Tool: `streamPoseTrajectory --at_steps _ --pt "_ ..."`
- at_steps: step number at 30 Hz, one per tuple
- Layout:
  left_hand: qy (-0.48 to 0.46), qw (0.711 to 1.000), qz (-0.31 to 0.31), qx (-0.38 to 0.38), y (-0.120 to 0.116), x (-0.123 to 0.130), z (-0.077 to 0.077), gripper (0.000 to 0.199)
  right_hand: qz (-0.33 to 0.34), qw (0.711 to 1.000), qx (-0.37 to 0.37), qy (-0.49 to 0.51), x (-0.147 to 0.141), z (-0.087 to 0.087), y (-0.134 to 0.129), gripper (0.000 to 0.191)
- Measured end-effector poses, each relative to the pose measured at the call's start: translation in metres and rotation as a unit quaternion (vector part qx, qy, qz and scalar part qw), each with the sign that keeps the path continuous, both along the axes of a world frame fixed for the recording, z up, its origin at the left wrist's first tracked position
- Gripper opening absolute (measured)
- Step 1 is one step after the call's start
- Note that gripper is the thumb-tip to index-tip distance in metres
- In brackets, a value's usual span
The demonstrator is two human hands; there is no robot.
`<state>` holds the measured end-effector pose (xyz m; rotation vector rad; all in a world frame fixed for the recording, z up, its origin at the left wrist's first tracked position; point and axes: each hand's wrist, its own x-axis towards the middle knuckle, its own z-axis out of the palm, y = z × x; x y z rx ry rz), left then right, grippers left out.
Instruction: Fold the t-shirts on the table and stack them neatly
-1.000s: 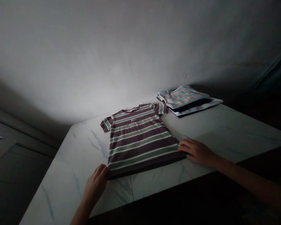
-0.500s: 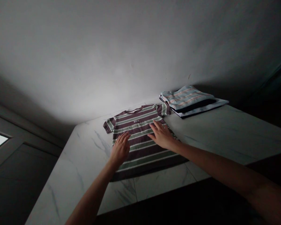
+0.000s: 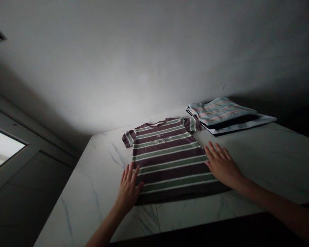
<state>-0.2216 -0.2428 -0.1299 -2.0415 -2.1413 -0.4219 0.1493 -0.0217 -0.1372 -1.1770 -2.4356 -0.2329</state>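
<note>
A short-sleeved T-shirt [image 3: 167,154] with maroon, green and white stripes lies flat on the marble-patterned surface [image 3: 87,185], its collar toward the wall. My left hand [image 3: 128,187] is at the shirt's lower left edge, palm down, fingers spread and holding nothing. At the right side edge of the shirt, my right hand [image 3: 222,164] is also palm down with its fingers apart, nothing in it. Small lettering shows on the shirt's chest.
Folded clothes [image 3: 221,111] are stacked against the wall [image 3: 144,61] at the back right, a light striped one on top. A door or window frame [image 3: 33,147] stands at the left. The surface's front edge runs below the shirt, with darkness beyond.
My hands have moved apart, from the middle of the shirt out to its left and right edges. The camera view has shifted, so the shirt and the stack appear farther right.
</note>
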Motion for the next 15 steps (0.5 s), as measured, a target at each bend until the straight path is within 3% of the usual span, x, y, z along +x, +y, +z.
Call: streamPoseTrajectory --at_steps 4,6,9,11,15 --pt "-0.040 0.996 -0.070 -0.050 0.003 0.012 0.004 0.065 0.087 0.996 -0.011 0.004 -0.035 -0.001 -0.027 0.062" --pt "-0.064 0.992 -0.088 -0.065 -0.004 0.008 0.003 0.066 0.090 0.996 -0.016 -0.007 -0.026 -0.010 -0.032 0.059" --pt "-0.107 0.990 -0.080 -0.051 -0.021 -0.004 0.003 0.056 0.012 0.999 -0.025 -0.022 0.012 -0.018 -0.029 0.055" --pt "-0.132 0.990 -0.047 -0.018 -0.030 -0.011 0.007 0.043 -0.029 0.999 -0.029 -0.027 0.034 -0.012 -0.026 0.052" --pt "-0.141 0.983 0.112 0.022 -0.041 -0.006 0.023 0.026 -0.042 0.998 -0.039 0.003 0.039 0.015 -0.036 0.039"
